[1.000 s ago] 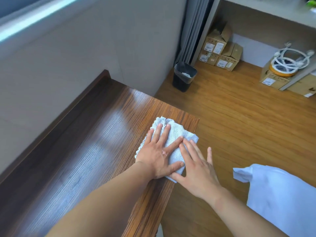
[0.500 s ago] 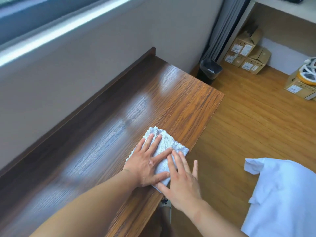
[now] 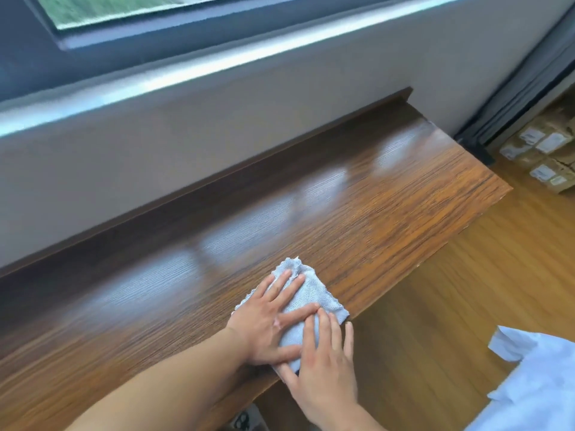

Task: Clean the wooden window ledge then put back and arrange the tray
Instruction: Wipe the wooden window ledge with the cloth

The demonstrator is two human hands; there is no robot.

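Wiping step: left hand (image 3: 264, 318) and right hand (image 3: 323, 371), fingers flat and ungripping, pressed the cloth (image 3: 314, 293) at the front edge of the wooden ledge (image 3: 373, 213) (tray not in view); the next stroke probably called for even pressure.

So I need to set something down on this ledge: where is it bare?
The ledge is bare from the cloth to its far end near the curtain, and between the back rail and the left forearm. Crowded only at the front edge, where the left hand and right hand press flat on the cloth.
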